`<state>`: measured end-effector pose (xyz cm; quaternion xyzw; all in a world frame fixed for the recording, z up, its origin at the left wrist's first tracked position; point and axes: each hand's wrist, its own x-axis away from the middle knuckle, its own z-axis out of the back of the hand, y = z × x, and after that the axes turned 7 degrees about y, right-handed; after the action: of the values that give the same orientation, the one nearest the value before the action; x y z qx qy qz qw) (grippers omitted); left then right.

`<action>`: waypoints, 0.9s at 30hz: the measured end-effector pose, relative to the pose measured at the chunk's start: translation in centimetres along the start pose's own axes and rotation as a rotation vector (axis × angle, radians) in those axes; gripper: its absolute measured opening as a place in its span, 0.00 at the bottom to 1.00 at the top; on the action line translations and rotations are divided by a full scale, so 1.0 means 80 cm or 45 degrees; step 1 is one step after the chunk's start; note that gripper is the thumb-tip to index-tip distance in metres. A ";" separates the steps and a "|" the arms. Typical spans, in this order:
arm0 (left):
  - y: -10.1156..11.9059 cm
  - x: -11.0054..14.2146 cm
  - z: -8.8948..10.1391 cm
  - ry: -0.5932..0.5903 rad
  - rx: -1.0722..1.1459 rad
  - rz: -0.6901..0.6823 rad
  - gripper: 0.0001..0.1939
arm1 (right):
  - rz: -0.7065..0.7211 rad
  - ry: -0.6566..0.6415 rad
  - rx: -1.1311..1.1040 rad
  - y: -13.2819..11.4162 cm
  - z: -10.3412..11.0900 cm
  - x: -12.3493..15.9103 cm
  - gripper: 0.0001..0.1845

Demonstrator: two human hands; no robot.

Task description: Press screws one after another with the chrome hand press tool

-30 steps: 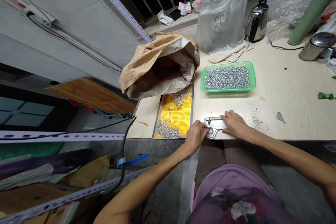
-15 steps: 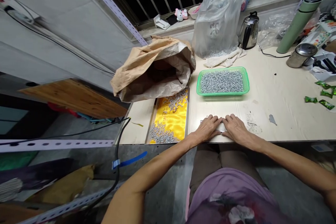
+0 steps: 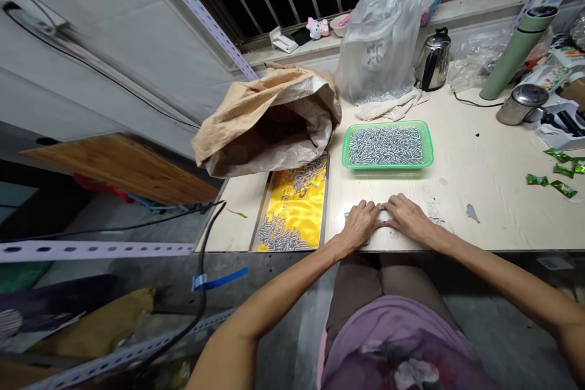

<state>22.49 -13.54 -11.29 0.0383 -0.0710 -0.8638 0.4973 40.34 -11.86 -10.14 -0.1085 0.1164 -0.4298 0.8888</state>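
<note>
At the table's front edge my left hand (image 3: 361, 225) is closed, fingers curled over the left part of a small flat silvery-clear packet (image 3: 384, 216). My right hand (image 3: 406, 218) grips the packet's other end, its fingertips close to the left hand's. Most of the packet is under the fingers, so I cannot make out its contents. Beyond the hands stands a green plastic basket (image 3: 388, 166) full of small metal screws or pins (image 3: 386, 145). To the left, more of these metal pieces (image 3: 281, 233) lie in heaps on a yellow-printed tray (image 3: 308, 210).
A large open brown sack (image 3: 256, 122) overhangs the tray's far end. Behind the basket are a clear plastic bag (image 3: 379, 42), a cloth (image 3: 393, 105) and a steel kettle (image 3: 435, 61). A green flask (image 3: 518, 52), a steel cup (image 3: 521, 103) and green-wrapped sweets (image 3: 563, 189) are at right.
Both hands have shifted slightly left with the packet. More of the packet's left end shows beside my left hand. The camera view has tilted a little.
</note>
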 end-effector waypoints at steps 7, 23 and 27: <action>0.041 0.051 -0.046 0.370 0.171 -0.044 0.23 | 0.073 -0.099 -0.136 0.039 0.009 -0.017 0.17; 0.065 0.065 -0.064 0.194 0.454 0.024 0.32 | 0.759 -0.229 0.063 -0.083 -0.024 -0.066 0.02; 0.072 0.062 -0.064 0.201 0.373 0.027 0.34 | 0.867 -0.181 0.091 -0.092 -0.051 -0.077 0.03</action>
<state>25.63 -21.12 -15.37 0.1774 -0.1572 -0.8332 0.4996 29.99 -11.80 -11.15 -0.0618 0.0686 -0.1038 0.9903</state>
